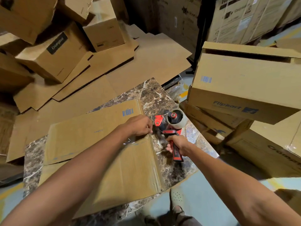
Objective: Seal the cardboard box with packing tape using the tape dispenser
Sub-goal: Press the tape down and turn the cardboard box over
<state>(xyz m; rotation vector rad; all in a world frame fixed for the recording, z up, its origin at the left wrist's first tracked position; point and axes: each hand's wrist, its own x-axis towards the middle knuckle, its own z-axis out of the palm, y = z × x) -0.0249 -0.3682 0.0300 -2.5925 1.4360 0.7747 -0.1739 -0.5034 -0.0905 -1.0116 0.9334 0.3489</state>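
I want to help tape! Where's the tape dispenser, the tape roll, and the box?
tape dispenser (pixel 177 152), head view, red handle.
tape roll (pixel 179 119), head view, outer side.
cardboard box (pixel 91 132), head view, top flap.

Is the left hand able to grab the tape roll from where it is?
Probably yes. The left hand rests at the box edge, right beside the tape roll, with nothing between them.

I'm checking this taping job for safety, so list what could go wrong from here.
1. The left hand presses the box edge right beside the tape dispenser; its cutter could nick a finger.
2. The right hand holds the dispenser off the box edge, so the tape may tear unevenly or lift.
3. The box overhangs the marble table, so it could slide.
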